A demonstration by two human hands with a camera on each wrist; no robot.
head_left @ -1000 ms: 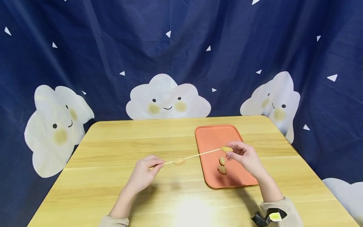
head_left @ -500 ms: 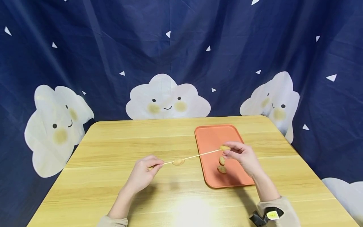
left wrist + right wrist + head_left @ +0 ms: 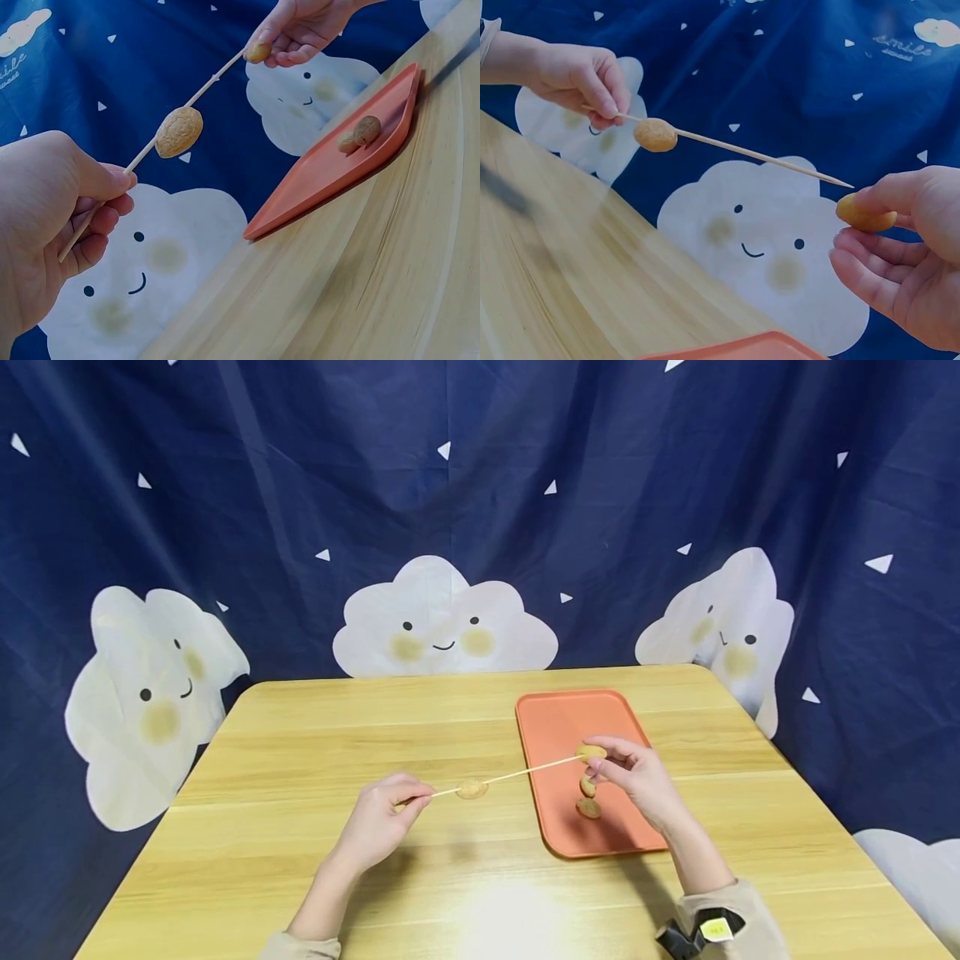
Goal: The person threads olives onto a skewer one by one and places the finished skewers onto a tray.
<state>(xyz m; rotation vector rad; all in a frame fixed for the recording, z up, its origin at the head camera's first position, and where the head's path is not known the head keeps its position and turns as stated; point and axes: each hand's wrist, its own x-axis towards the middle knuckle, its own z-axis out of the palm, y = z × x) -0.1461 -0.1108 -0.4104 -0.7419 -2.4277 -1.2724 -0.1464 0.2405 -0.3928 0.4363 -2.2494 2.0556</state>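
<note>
My left hand pinches the blunt end of a thin wooden skewer, holding it above the table. Threaded on the skewer, a short way from those fingers, is a wrinkled tan oval that looks like a small potato. Between thumb and fingers, my right hand holds another small potato. The skewer's pointed tip lies right at this potato's near end in the right wrist view. Two more small potatoes, one lighter and one darker, lie on the orange tray below the right hand.
The tray lies on the right half of a light wood table. A dark blue curtain with smiling clouds hangs behind the table. A black strap with a yellow label is on the right wrist.
My right hand has moved slightly left with its potato, closer along the skewer. The left hand and the skewer have stayed almost in place.
</note>
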